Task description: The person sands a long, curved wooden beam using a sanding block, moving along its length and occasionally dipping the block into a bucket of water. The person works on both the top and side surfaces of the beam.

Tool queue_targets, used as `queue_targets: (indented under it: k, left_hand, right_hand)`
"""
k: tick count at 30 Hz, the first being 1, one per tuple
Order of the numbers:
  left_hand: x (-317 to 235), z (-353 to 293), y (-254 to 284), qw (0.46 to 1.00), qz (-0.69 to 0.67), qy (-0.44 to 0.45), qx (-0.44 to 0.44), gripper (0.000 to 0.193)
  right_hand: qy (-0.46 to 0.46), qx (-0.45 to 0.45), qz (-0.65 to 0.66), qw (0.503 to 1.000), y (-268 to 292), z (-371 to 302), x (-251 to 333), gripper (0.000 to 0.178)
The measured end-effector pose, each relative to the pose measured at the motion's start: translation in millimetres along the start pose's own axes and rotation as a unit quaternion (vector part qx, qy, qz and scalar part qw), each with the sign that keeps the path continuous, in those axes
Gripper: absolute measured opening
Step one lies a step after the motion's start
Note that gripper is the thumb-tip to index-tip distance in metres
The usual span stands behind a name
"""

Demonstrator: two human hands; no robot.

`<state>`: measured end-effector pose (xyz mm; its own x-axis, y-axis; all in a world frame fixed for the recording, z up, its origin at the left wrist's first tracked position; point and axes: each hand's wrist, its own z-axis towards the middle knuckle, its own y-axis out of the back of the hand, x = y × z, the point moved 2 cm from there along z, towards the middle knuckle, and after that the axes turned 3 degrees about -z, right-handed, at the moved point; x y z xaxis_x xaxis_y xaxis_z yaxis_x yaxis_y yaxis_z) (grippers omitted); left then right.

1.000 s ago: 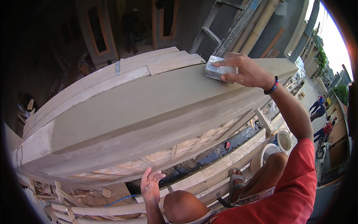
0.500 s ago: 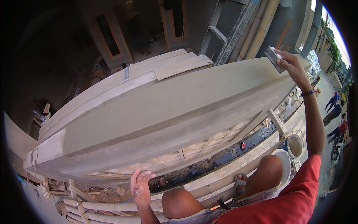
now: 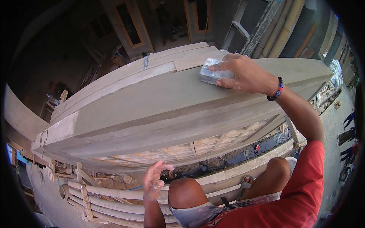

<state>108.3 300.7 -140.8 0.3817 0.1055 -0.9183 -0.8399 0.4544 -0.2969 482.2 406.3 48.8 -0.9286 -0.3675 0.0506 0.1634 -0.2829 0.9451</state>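
We find the right hand's (image 3: 247, 74) fingers grasping the silvery block (image 3: 213, 72) at the grey ledge (image 3: 152, 100), the left hand's (image 3: 153, 181) loosely curled, empty; we advise flat, even pressure.

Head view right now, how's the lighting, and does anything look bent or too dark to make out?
Head view: the silvery block under the right hand is well lit, with pale highlights; head view: the building interior at upper left sinks into shadow, its details hard to tell; head view: black corners, and the grey ledge looks bowed, probably fisheye distortion.
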Motion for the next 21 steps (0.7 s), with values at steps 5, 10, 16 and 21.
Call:
queue_targets:
  k: [5,10,16,21]
  left_hand:
    - [2.1,-1.9,9.7,1.000,0.005,-0.002,-0.004,0.071]
    - [4.2,-1.0,11.3,1.000,0.011,-0.007,-0.002,0.071]
    - [-0.5,13.9,1.7,0.999,0.032,-0.007,0.009,0.071]
    - [4.3,25.1,-17.3,0.998,0.029,-0.021,0.043,0.070]
  right_hand:
    - [-0.034,-0.024,0.024,0.999,22.8,-45.9,-45.0,0.043]
    - [-0.235,-0.082,-0.085,0.965,71.6,-126.0,-141.6,0.044]
    - [-0.138,-0.362,0.107,0.915,44.7,-158.6,-44.3,0.067]
    - [0.134,-0.323,-0.042,0.936,-72.6,-143.2,35.0,0.066]
